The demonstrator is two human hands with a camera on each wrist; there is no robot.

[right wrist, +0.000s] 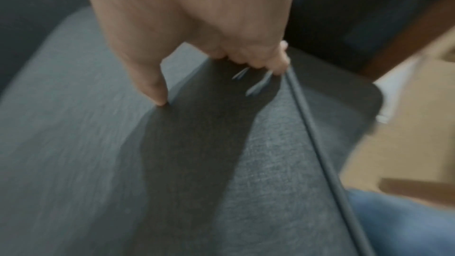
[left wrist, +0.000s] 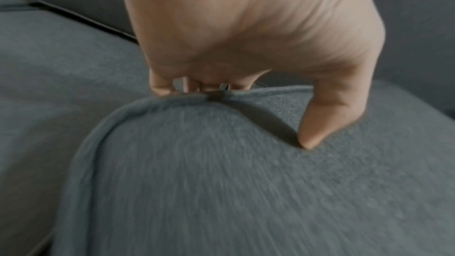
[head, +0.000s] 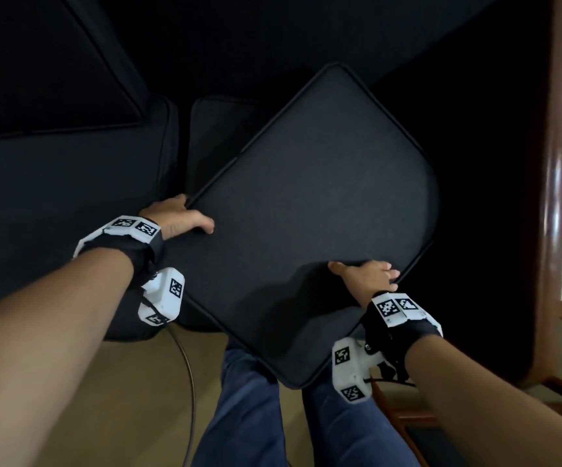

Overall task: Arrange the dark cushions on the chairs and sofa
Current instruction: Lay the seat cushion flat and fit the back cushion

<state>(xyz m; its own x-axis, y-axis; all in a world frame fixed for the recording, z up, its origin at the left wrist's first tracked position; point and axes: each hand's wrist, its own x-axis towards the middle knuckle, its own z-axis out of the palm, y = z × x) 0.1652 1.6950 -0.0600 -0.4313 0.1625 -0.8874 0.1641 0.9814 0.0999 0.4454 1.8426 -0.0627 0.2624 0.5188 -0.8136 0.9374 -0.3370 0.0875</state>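
A large flat dark cushion point(head: 310, 210) with piped edges is held up in front of me, turned like a diamond, above my knees. My left hand point(head: 185, 219) grips its left edge, thumb on the top face and fingers curled under the piping. In the left wrist view the left hand point(left wrist: 246, 92) pinches the cushion point(left wrist: 246, 182) at a rounded corner. My right hand point(head: 370, 273) grips the lower right edge the same way; in the right wrist view the right hand point(right wrist: 216, 77) has its thumb on the cushion point(right wrist: 98, 163) face.
A dark sofa seat cushion point(head: 71, 203) lies to the left, with a back cushion point(head: 37, 62) above it. A second dark seat point(head: 215, 136) shows behind the held cushion. A glossy wooden frame post point(head: 555, 197) stands at the right. Beige floor point(head: 131, 399) and my blue trousers point(head: 239, 416) are below.
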